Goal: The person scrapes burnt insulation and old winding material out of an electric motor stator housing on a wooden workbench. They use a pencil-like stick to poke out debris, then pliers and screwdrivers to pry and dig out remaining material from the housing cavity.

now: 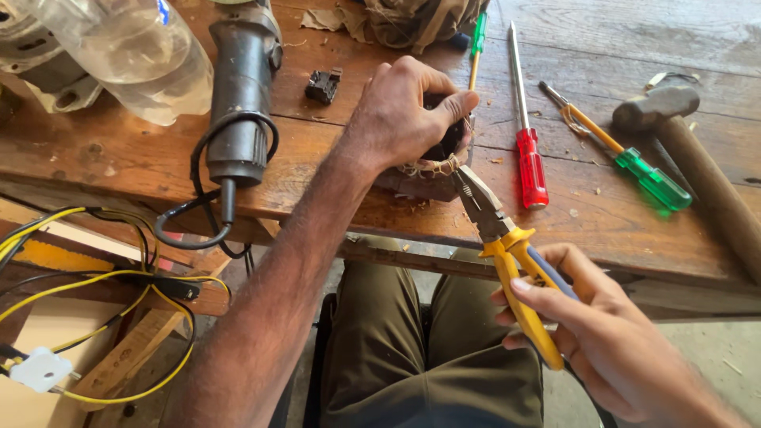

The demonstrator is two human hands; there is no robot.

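While I watch from the head view, entries as follows.

Left hand: left hand (408,111) sits at centre top of the frame, fingers wrapped over the motor stator (432,162), thumb pressed along its upper right side; grip clamped on it.

Stator: dark round body with pale windings showing at its lower edge, resting on the wooden table (618,214) near the front edge, centre of the frame.

Right hand: right hand (590,333) at lower right, grip curled round the yellow and blue handles of the pliers (503,238).

Pliers: tilted up and to the left, nose touching the winding at the stator's lower right; I cannot tell whether the nose is pinching a wire.

Right of stator: red-handled screwdriver (527,154) just beside it, then a green-handled screwdriver (634,162), then a hammer (690,150) at the far right.

Left of stator: angle grinder (242,95) with looped black cord; clear plastic bottle (135,51) at upper left.

Lower left: yellow and black wires (95,285) below the table.
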